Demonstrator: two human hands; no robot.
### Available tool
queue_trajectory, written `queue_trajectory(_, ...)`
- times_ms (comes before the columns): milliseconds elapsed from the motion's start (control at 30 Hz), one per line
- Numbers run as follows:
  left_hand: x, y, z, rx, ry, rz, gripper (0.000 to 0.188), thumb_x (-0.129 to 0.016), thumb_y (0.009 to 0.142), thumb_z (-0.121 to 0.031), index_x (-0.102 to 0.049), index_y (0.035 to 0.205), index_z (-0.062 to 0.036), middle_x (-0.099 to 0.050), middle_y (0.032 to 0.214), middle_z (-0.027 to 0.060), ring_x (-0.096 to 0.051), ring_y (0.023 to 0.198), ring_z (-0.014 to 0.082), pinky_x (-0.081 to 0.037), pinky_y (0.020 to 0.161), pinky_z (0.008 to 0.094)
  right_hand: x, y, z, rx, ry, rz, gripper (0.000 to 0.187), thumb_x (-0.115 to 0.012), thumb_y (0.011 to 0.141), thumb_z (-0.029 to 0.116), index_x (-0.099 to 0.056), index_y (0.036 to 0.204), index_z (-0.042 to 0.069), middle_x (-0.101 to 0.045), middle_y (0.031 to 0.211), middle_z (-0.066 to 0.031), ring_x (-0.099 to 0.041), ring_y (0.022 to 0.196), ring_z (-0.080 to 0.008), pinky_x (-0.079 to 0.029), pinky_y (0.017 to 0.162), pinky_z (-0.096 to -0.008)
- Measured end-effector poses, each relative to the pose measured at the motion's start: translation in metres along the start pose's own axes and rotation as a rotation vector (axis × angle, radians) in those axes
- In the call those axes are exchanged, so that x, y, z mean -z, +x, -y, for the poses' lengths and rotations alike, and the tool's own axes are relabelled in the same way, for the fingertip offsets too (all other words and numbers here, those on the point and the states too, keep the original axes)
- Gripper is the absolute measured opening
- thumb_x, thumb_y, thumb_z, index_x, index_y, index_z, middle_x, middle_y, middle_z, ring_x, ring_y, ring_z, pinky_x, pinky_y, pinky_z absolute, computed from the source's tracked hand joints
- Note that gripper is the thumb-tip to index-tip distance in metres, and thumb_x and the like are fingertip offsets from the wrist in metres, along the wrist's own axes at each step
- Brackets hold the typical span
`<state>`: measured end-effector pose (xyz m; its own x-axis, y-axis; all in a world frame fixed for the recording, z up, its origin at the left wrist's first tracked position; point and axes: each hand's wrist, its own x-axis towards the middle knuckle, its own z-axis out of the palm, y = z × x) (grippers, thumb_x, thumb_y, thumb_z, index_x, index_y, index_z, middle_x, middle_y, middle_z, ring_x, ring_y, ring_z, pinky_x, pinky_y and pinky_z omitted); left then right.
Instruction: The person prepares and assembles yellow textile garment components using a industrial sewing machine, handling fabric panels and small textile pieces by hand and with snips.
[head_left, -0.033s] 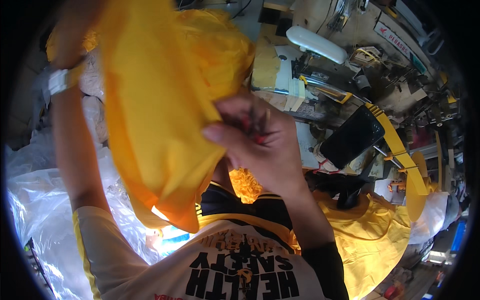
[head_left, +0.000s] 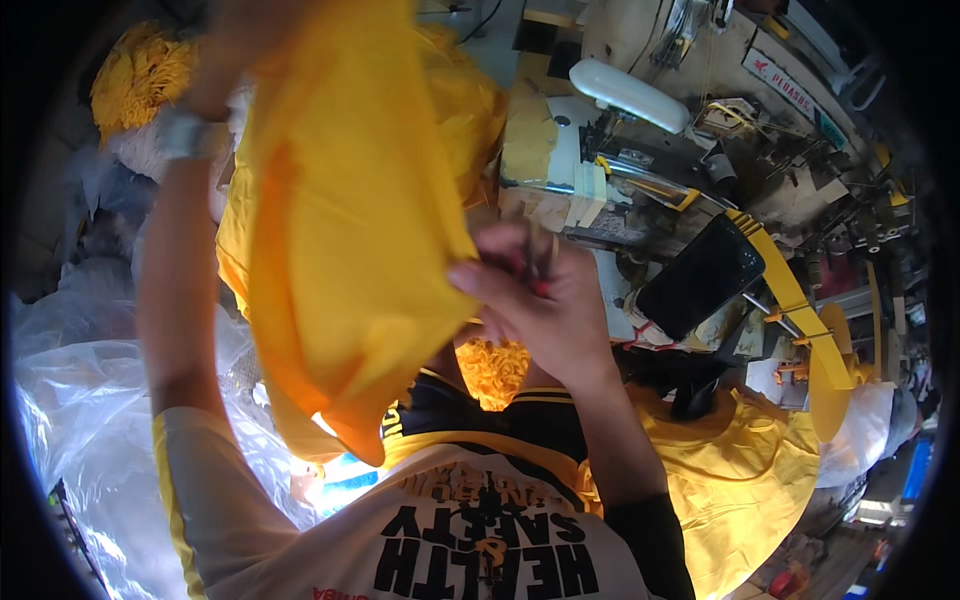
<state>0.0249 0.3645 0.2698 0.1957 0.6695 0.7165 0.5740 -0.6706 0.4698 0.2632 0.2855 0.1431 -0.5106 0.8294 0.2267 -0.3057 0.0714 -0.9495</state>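
A large piece of yellow fabric (head_left: 350, 200) hangs in front of me, stretched between my raised left arm and my right hand. My right hand (head_left: 540, 300) pinches its right edge between thumb and fingers. A small red and dark object (head_left: 538, 270), too blurred to name, is also tucked in that hand's fingers. My left hand (head_left: 245, 50) is high at the upper left against the fabric's top; motion smears it and its fingers are not distinct. Behind the hanging piece lies more bunched yellow cloth (head_left: 470, 110).
A sewing machine with a white rounded cover (head_left: 630, 95) stands at the upper right. A black phone (head_left: 702, 275) sits by a yellow bracket (head_left: 790, 275). Yellow cloth (head_left: 740, 480) lies at my right, clear plastic sheeting (head_left: 90, 400) at my left, a yellow pile (head_left: 140, 80) beyond.
My left arm has shifted to the right, taking the upper fabric with it and uncovering more of the yellow pile at the far left. My right hand has moved slightly right, still pinching the edge.
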Motion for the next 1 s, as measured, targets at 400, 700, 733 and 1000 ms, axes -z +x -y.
queue_trajectory(400, -0.149, -0.051, 0.009, -0.095, 0.473, 0.316, 0.017, -0.066, 0.081, -0.01, -0.068, 0.097, -0.0071, -0.061, 0.105, 0.0028, -0.051, 0.109, 0.0254, -0.04, 0.091, 0.0376, 0.068, -0.08, -0.058, -0.432, 0.198, -0.274, 0.012, -0.062, 0.093, 0.009, -0.06, 0.085, 0.0, -0.046, 0.054, 0.0034, -0.038, 0.038, -0.0042, -0.041, 0.039, -0.0229)
queue_trajectory(700, -0.174, -0.089, -0.026, -0.08, 0.46, 0.31, 0.055, -0.053, 0.077, 0.005, -0.053, 0.13, -0.0068, -0.054, 0.125, 0.0124, -0.048, 0.122, 0.0311, -0.037, 0.102, 0.0488, 0.092, -0.114, -0.054, -0.384, 0.349, -0.267, 0.019, -0.061, 0.094, 0.01, -0.066, 0.101, -0.007, -0.057, 0.061, -0.003, -0.04, 0.04, -0.0039, -0.046, 0.041, -0.0239)
queue_trajectory(733, -0.176, -0.086, -0.029, -0.071, 0.482, 0.32, 0.054, -0.052, 0.077, 0.006, -0.053, 0.129, -0.0061, -0.053, 0.126, 0.0127, -0.048, 0.123, 0.0311, -0.036, 0.103, 0.049, 0.095, -0.113, -0.054, -0.375, 0.351, -0.284, 0.02, -0.061, 0.094, 0.01, -0.066, 0.101, -0.007, -0.057, 0.061, -0.0033, -0.04, 0.04, -0.0038, -0.046, 0.041, -0.0241)
queue_trajectory(1000, -0.187, -0.073, -0.027, -0.028, 0.501, 0.298, 0.046, -0.049, 0.079, 0.003, -0.049, 0.125, 0.0002, -0.058, 0.12, 0.0199, -0.051, 0.122, 0.0346, -0.027, 0.107, 0.0616, 0.107, -0.102, -0.043, -0.336, 0.319, -0.351, 0.019, -0.062, 0.092, 0.011, -0.068, 0.095, -0.007, -0.057, 0.058, -0.0036, -0.043, 0.04, -0.0032, -0.044, 0.04, -0.0206)
